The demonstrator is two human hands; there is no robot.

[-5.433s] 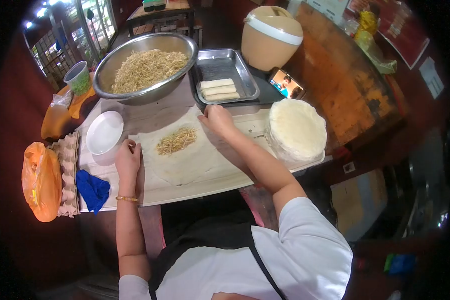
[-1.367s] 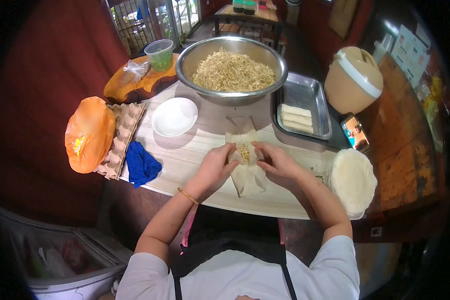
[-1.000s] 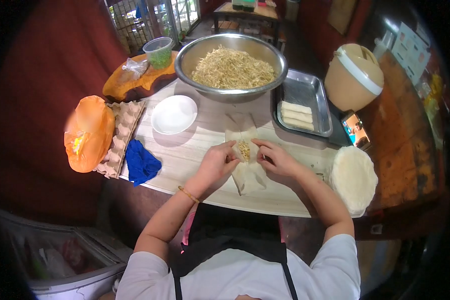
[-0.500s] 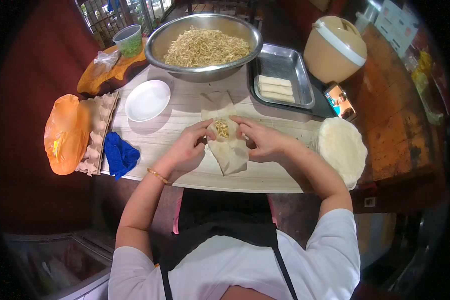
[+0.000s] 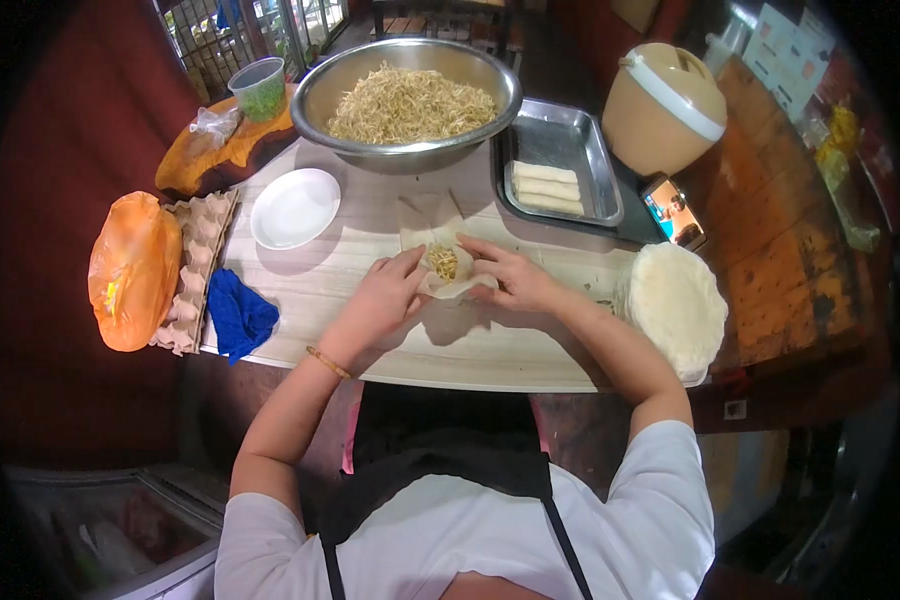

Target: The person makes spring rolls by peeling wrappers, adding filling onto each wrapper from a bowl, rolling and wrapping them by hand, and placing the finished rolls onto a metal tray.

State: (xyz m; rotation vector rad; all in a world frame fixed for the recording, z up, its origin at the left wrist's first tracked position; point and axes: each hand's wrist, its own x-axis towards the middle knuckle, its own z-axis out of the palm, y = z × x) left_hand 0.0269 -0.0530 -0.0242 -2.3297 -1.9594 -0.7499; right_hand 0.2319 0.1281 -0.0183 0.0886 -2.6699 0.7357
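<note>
Head view: two hands (image 5: 383,295) (image 5: 519,279) hold one wrapper (image 5: 454,290), one tray (image 5: 562,125) three rolls (image 5: 547,188).

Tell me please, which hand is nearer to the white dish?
Left. The left hand is to the right of the white dish and closer to the person's body; the right hand is farther right, across the pale filling.

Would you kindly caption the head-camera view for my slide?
Both hands hold up the near edge of a wrapper beside its stringy filling; three pale rolls lie in a metal tray.
</note>
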